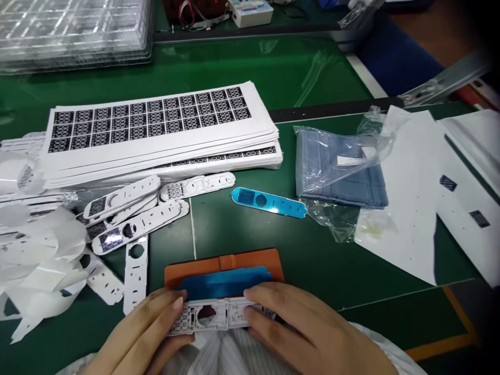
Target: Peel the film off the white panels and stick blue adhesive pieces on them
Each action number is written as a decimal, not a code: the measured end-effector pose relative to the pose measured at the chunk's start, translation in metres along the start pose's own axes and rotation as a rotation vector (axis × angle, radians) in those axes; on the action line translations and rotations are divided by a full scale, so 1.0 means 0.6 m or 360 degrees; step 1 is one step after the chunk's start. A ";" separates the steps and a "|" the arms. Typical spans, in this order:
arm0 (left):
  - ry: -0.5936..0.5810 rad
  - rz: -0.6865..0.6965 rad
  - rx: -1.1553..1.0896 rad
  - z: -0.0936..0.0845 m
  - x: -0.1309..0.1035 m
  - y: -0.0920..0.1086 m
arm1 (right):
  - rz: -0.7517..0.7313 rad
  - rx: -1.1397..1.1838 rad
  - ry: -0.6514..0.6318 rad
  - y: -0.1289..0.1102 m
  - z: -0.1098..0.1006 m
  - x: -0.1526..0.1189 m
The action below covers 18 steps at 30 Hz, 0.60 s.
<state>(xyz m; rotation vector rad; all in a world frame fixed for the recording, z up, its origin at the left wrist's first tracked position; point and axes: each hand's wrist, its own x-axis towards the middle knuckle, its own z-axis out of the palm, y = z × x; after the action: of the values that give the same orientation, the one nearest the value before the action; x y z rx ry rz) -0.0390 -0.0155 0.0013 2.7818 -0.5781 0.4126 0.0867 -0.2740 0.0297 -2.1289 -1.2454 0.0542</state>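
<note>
Between my two hands, near the front of the table, is a long white plastic panel (224, 314) with a round hole and small cut-outs. My left hand (150, 328) grips its left end, fingers on top and thumb below. At the right end, my right hand (300, 323) holds it with bent fingers. Just behind the panel lies a blue film-covered strip (222, 283) on an orange-brown block (250, 259). Another blue strip (269, 202) with a round hole lies farther back on the green table.
White panels (136, 224) lie piled at left beside crumpled white backing paper (50, 260). Behind them is a stack of printed label sheets (156, 151). A plastic bag of blue-grey pieces (336, 166) and white sheets (406, 208) lie right. Clear trays (78, 36) stand back left.
</note>
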 end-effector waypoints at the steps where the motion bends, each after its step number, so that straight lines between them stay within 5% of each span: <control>1: 0.0002 -0.0037 0.0012 -0.003 0.002 0.006 | 0.0003 -0.0034 -0.0006 -0.001 -0.001 0.001; 8: 0.0012 -0.0214 0.0017 -0.017 0.018 0.021 | -0.0139 -0.0218 -0.0158 0.012 -0.002 -0.017; 12: -0.0054 -0.0139 -0.0205 -0.022 0.028 0.015 | -0.0309 -0.0278 -0.0205 0.033 0.011 -0.050; 18: 0.0010 -0.0130 -0.0293 -0.015 0.011 0.009 | -0.0204 -0.0240 -0.0249 0.029 0.016 -0.065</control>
<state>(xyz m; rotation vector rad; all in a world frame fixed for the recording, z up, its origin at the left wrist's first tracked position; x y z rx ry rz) -0.0376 -0.0195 0.0125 2.6167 -0.4734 0.3323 0.0751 -0.3056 0.0017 -2.2015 -1.5173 0.0745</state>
